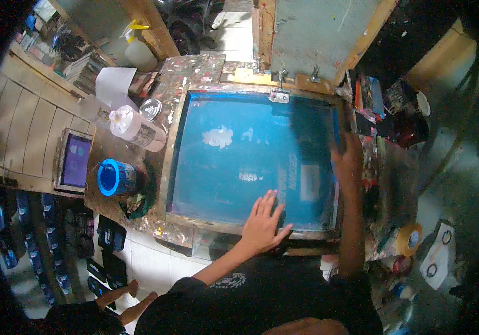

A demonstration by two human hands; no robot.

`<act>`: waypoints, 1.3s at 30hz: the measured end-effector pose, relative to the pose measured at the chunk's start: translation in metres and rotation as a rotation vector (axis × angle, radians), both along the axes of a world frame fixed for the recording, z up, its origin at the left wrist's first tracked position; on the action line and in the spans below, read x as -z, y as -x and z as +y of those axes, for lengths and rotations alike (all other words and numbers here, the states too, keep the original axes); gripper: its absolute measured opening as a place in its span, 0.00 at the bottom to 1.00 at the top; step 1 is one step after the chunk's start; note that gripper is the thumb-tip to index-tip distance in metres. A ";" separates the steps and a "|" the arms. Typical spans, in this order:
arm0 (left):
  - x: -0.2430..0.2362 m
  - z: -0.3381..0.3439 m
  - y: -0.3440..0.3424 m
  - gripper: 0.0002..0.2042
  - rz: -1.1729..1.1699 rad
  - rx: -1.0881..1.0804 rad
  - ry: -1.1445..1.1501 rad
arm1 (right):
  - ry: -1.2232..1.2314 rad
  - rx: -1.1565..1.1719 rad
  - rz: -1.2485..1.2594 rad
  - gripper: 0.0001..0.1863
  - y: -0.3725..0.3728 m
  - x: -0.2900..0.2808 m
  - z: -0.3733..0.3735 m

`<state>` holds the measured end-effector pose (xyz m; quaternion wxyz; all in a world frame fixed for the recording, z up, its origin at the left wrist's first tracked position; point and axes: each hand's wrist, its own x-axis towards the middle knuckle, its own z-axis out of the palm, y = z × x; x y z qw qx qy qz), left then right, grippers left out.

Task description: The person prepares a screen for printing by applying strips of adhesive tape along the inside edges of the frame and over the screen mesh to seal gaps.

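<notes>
A screen-printing frame (168, 184) with blue-green mesh (222, 167) lies before me, pale shapes and lettering showing in the mesh. Its far edge sits under a metal hinge clamp (280, 96). My left hand (264, 220) rests open with fingers spread over the near edge, fingertips on or just above the mesh. At the right rim is my right hand (348, 159), dark and blurred; its fingers are too unclear to read. Left of the frame stand an open tub of blue ink (115, 177) and a whitish plastic bottle (139, 131).
The paint-spattered table (194, 70) also carries a round metal lid (151, 109) and a spray bottle (139, 53). A small purple screen (77, 159) leans at the left. A tape roll (412, 240) lies right. Another person's arms (122, 296) show lower left, near dark printed pieces (111, 234).
</notes>
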<state>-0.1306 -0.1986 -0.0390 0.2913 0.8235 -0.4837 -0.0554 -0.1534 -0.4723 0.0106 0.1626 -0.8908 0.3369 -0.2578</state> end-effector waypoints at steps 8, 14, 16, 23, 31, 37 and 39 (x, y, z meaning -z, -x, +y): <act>-0.002 -0.009 0.002 0.36 -0.078 0.029 -0.217 | 0.007 -0.342 0.210 0.25 -0.197 0.004 -0.094; -0.005 -0.005 0.000 0.37 -0.056 -0.015 -0.270 | -0.009 -0.390 0.477 0.34 -0.297 0.039 -0.119; -0.010 -0.014 0.001 0.37 -0.060 0.065 -0.254 | -0.050 -0.392 0.524 0.34 -0.307 0.086 -0.198; -0.004 -0.004 -0.003 0.36 -0.038 0.012 -0.271 | -0.363 -0.461 0.634 0.33 -0.331 0.079 -0.160; -0.003 -0.009 -0.004 0.37 0.011 0.016 -0.279 | 0.083 -0.641 0.700 0.28 -0.349 0.124 -0.195; -0.001 -0.009 -0.006 0.38 0.058 0.023 -0.326 | 0.198 -0.715 0.664 0.22 -0.330 0.104 -0.180; 0.000 -0.005 -0.007 0.38 0.059 -0.003 -0.327 | 0.456 -1.042 0.548 0.20 -0.312 0.052 -0.135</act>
